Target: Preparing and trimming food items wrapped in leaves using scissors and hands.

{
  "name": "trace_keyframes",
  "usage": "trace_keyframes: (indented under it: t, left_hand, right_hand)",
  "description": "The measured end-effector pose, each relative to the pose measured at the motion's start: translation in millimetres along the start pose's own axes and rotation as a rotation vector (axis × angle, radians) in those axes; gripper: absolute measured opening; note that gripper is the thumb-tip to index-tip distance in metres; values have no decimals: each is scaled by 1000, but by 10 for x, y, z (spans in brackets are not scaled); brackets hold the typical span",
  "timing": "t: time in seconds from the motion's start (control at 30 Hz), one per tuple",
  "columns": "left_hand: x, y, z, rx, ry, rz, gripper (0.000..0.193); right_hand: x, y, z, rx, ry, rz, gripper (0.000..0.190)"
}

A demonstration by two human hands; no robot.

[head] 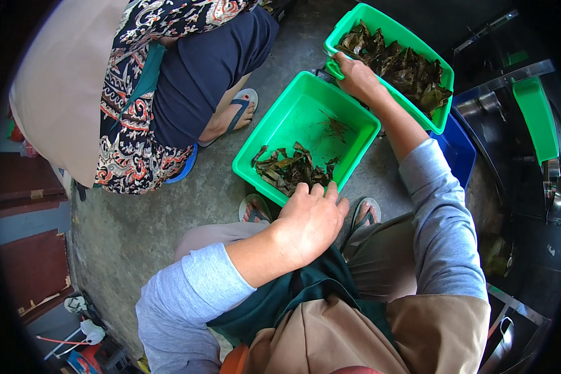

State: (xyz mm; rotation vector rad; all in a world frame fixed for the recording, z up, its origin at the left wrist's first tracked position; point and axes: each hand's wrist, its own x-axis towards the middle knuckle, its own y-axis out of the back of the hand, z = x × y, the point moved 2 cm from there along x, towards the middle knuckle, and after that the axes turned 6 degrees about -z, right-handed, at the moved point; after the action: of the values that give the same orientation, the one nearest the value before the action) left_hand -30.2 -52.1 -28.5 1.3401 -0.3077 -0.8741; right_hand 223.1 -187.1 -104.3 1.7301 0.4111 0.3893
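A green plastic tub stands on the floor before me, with brown dried leaves heaped at its near end and thin dry scraps farther back. Over the tub's near rim is my left hand, its fingers spread; whether the fingertips touch the rim or leaves cannot be told. My right hand grips the near long rim of a second green tub, which sits tilted at the upper right. Many large dark brown dried leaves lie in that tub.
Partly beneath the second tub is a blue container. At the left a person in a patterned garment sits close by, one sandalled foot near the first tub. Metal racks with a green container line the right side. The concrete floor shows between.
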Motion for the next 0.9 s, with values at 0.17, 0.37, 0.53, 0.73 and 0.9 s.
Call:
trace_keyframes:
  t: [0.17, 0.37, 0.53, 0.73, 0.9]
  left_hand:
    - [22, 18, -80, -4, -7, -2, 38]
    - [175, 94, -191, -50, -31, -24, 36]
    - [214, 145, -375, -79, -35, -34, 39]
    - [334, 203, -541, -125, -57, -101, 44]
    - [400, 240, -684, -179, -67, -152, 50]
  right_hand:
    - [-12, 15, 42, 11, -24, -70, 36]
    - [188, -92, 137, -2, -46, -106, 34]
    - [214, -151, 268, 7, -74, -175, 41]
    - [360, -271, 289, -12, -87, -222, 36]
    - [593, -389, 205, 50, -121, -239, 39]
